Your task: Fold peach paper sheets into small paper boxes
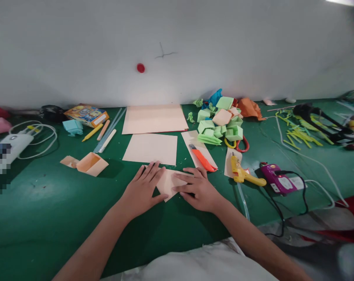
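A piece of pale peach paper lies on the green table under both hands, its edges angled as if folded. My left hand rests flat on its left side, fingers stretched out. Across its right side lies my right hand, fingers spread and pressing down on the paper. Just beyond sits a flat peach sheet. An orange utility knife lies on a narrow peach strip near my right hand. A small folded peach paper box stands off to the left.
Behind are stacked peach sheets and a pile of green paper boxes. To the right lie scissors, a yellow glue gun and a purple power strip with cords. Glue sticks and crayons lie left.
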